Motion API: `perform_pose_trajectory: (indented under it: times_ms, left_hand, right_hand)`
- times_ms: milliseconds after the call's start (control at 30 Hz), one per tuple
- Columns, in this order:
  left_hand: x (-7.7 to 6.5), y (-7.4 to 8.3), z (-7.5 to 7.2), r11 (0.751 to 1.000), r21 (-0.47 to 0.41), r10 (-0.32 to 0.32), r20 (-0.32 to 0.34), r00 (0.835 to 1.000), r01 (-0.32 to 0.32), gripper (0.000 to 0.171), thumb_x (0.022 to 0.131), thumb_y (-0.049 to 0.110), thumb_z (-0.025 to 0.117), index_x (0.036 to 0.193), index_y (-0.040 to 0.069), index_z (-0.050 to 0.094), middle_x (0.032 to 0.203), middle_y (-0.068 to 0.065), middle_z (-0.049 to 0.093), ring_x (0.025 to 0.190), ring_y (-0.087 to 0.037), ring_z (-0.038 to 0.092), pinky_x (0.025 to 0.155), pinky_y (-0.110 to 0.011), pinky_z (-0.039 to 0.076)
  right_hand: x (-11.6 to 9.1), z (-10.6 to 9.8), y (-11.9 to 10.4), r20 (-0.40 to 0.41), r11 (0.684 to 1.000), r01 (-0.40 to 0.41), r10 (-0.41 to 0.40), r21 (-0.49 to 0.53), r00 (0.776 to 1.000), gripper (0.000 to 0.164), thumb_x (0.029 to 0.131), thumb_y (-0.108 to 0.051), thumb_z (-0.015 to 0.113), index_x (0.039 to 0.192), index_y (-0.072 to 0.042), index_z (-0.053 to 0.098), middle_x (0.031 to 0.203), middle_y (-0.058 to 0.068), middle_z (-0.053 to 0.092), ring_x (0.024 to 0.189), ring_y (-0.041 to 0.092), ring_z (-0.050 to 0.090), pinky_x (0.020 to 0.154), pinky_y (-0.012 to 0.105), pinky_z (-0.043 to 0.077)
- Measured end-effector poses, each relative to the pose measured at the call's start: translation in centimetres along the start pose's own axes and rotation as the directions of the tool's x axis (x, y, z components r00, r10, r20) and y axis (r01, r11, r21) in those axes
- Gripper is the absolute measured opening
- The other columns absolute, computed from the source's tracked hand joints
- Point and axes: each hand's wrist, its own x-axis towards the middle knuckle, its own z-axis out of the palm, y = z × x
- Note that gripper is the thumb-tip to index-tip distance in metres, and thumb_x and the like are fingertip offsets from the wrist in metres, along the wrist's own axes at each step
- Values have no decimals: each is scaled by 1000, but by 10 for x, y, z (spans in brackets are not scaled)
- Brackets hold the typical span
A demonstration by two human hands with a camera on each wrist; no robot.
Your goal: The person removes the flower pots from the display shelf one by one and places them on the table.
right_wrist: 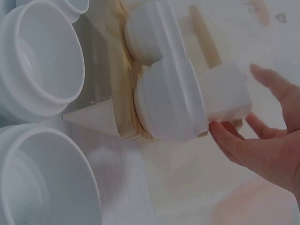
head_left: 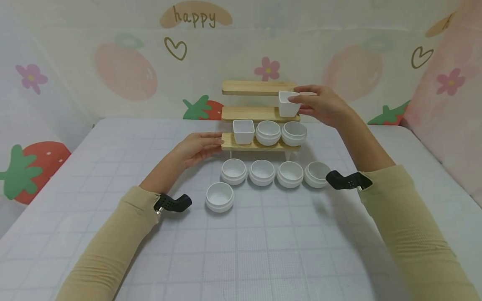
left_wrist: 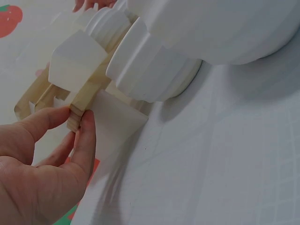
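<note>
My left hand (head_left: pixel 199 148) pinches the left end of the lowest wooden shelf board (left_wrist: pixel 77 110), thumb on one side and fingers on the other. At the right end of the middle board (head_left: pixel 248 113) stands a white square pot (head_left: pixel 288 105). Around that pot is my right hand (head_left: pixel 321 104), its fingers fairly straight. In the right wrist view, lower fingertips (right_wrist: pixel 218 129) are right at the pot's side, while one finger extends past its rim. On the lowest board sit another square pot (head_left: pixel 243 132) and two round white pots, one in the middle (head_left: pixel 268 133) and one at right (head_left: pixel 294 133).
Several round white pots stand on the table before the shelf, one (head_left: pixel 220 197) nearer at the left and one (head_left: pixel 317 174) beside the right cuff. The top board (head_left: pixel 256 88) is behind. A patterned cloth wall (head_left: pixel 226 54) backs the table.
</note>
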Motion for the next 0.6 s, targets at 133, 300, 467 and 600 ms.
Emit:
perform_pose_trajectory:
  times_ms: [133, 300, 467, 600]
  left_hand:
    - [0, 0, 0, 1000, 6, -3, 0, 1000, 3, 55, 108, 0, 55, 160, -5, 38, 160, -23, 44, 89, -6, 71, 105, -26, 55]
    - [1, 0, 0, 1000, 0, -10, 0, 1000, 10, 55, 108, 0, 56, 160, -4, 38, 162, -22, 43, 92, -8, 70, 110, -30, 51]
    - [1, 0, -1, 1000, -5, -8, 3, 1000, 8, 55, 108, 0, 55, 160, -4, 38, 161, -22, 43, 91, -8, 70, 112, -31, 49]
    - [1, 0, -1, 1000, -4, -5, 4, 1000, 5, 55, 108, -1, 55, 160, -5, 38, 161, -23, 42, 89, -7, 71, 110, -30, 50]
  right_hand:
    - [3, -1, 1, 25, 1000, -10, 10, 27, 1000, 71, 105, -20, 68, 166, -12, 33, 170, 13, 26, 145, 30, 42, 127, 36, 36]
    - [6, -2, 1, 53, 998, -6, 2, 70, 999, 70, 104, -10, 67, 165, -11, 33, 172, 11, 22, 143, 26, 43, 128, 35, 35]
    - [8, -1, 2, 72, 994, -14, 7, 105, 997, 71, 103, -4, 66, 166, -12, 33, 175, 10, 13, 142, 23, 42, 128, 34, 34]
    - [11, -2, 3, 81, 994, -8, -1, 110, 997, 70, 104, -3, 66, 165, -12, 33, 173, 10, 18, 140, 22, 43, 128, 35, 34]
